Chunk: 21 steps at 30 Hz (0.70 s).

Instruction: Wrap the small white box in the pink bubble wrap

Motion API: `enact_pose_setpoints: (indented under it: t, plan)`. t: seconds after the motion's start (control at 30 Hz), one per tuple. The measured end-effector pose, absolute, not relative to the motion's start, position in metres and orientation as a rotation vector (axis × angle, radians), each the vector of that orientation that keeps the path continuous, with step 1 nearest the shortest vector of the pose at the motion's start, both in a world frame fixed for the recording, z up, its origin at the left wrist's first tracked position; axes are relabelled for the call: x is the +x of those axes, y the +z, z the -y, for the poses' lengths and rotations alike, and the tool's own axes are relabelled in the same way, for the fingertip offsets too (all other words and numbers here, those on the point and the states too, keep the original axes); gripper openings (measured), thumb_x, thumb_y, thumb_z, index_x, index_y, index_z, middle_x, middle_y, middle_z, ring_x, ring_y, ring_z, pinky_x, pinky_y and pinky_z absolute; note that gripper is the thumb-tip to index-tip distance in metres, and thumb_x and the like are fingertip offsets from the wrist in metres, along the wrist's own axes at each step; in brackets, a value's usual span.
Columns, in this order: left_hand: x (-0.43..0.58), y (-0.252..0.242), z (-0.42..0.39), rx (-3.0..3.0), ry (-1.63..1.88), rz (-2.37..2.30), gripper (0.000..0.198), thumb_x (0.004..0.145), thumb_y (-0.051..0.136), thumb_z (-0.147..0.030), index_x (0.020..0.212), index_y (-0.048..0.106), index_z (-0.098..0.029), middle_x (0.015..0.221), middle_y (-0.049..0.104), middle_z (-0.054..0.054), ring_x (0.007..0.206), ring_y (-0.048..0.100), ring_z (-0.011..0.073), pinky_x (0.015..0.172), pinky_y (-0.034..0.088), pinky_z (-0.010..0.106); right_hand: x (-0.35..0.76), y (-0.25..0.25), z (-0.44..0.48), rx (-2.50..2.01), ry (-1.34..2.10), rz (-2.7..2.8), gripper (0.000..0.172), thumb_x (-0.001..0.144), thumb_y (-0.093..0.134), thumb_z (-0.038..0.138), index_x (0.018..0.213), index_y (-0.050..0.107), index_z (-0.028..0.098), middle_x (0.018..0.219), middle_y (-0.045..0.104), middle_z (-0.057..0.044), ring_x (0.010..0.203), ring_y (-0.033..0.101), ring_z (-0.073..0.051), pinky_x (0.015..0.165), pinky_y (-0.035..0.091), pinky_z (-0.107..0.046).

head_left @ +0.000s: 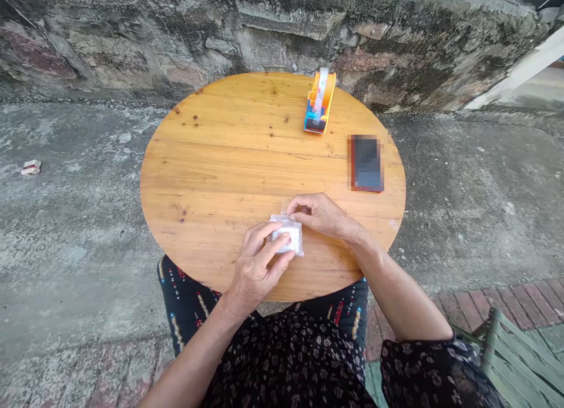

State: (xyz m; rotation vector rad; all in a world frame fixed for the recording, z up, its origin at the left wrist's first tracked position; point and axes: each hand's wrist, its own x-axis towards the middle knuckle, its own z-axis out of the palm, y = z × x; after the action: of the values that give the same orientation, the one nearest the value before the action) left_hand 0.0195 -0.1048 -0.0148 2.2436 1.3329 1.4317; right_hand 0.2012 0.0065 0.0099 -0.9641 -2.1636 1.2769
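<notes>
A small white packet [287, 238] in translucent plastic wrap lies near the front of the round wooden table. My left hand [259, 258] rests over it from the left, with the fingers and thumb closed on its face and lower edge. At the packet's upper edge, my right hand [321, 214] pinches the plastic wrap with thumb and forefinger. A faint clear strip, perhaps tape, shows just above that edge. What exactly sits between the right fingertips is too small to tell apart from the wrap.
On the round wooden table [220, 161], an orange and blue tape dispenser [320, 102] stands at the back. A dark, blurred-out rectangular object with a red edge [366, 163] lies at the right. A stone wall [273, 37] rises behind. A green slatted chair [515, 355] is at lower right.
</notes>
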Motion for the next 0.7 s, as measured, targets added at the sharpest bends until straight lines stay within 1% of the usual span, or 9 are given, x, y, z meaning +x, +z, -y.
enact_pose_setpoints:
  t: [0.1, 0.27, 0.4, 0.5, 0.7]
  plan:
    - [0.0196, -0.0147, 0.1052, 2.256, 1.446, -1.336, 0.031, 0.085, 0.069, -0.016, 0.114, 0.06, -0.021, 0.12, 0.059, 0.01, 0.11, 0.058, 0.0247, 0.09, 0.055, 0.046, 0.1995, 0.0089, -0.0081, -0.96, 1.329, 2.168, 0.012, 0.084, 0.055, 0.015, 0.084, 0.067, 0.018, 0.077, 0.066, 0.004, 0.064, 0.051, -0.007, 0.065, 0.039, -0.021]
    - [0.0194, -0.0161, 0.1061, 2.27, 1.441, -1.336, 0.033, 0.085, 0.069, -0.015, 0.115, 0.059, -0.021, 0.12, 0.059, 0.01, 0.111, 0.058, 0.0251, 0.092, 0.054, 0.047, 0.2003, 0.012, -0.0107, -0.995, 1.312, 2.229, 0.016, 0.083, 0.058, 0.017, 0.095, 0.069, 0.02, 0.081, 0.069, 0.003, 0.065, 0.055, -0.007, 0.065, 0.04, -0.021]
    - [0.0193, -0.0167, 0.1074, 2.292, 1.452, -1.34, 0.033, 0.085, 0.069, -0.016, 0.115, 0.059, -0.022, 0.12, 0.059, 0.01, 0.111, 0.058, 0.0245, 0.091, 0.055, 0.047, 0.2029, 0.0162, -0.0119, -0.925, 1.323, 2.29, 0.02, 0.086, 0.055, 0.016, 0.096, 0.071, 0.021, 0.088, 0.072, 0.002, 0.077, 0.062, -0.01, 0.072, 0.043, -0.023]
    - [0.0192, -0.0163, 0.1084, 2.303, 1.454, -1.331, 0.035, 0.084, 0.07, -0.014, 0.116, 0.059, -0.022, 0.119, 0.06, 0.01, 0.111, 0.058, 0.025, 0.091, 0.055, 0.046, 0.2034, 0.0167, -0.0121, -0.888, 1.31, 2.334, 0.023, 0.087, 0.052, 0.015, 0.096, 0.072, 0.022, 0.091, 0.073, 0.002, 0.083, 0.064, -0.011, 0.076, 0.044, -0.024]
    - [0.0193, -0.0148, 0.108, 2.316, 1.455, -1.32, 0.036, 0.082, 0.071, -0.011, 0.114, 0.059, -0.02, 0.119, 0.06, 0.011, 0.111, 0.058, 0.0255, 0.091, 0.055, 0.047, 0.2, 0.0115, -0.0111, -1.049, 1.164, 2.329, 0.018, 0.085, 0.056, 0.017, 0.099, 0.068, 0.02, 0.083, 0.071, 0.002, 0.071, 0.059, -0.009, 0.07, 0.041, -0.023]
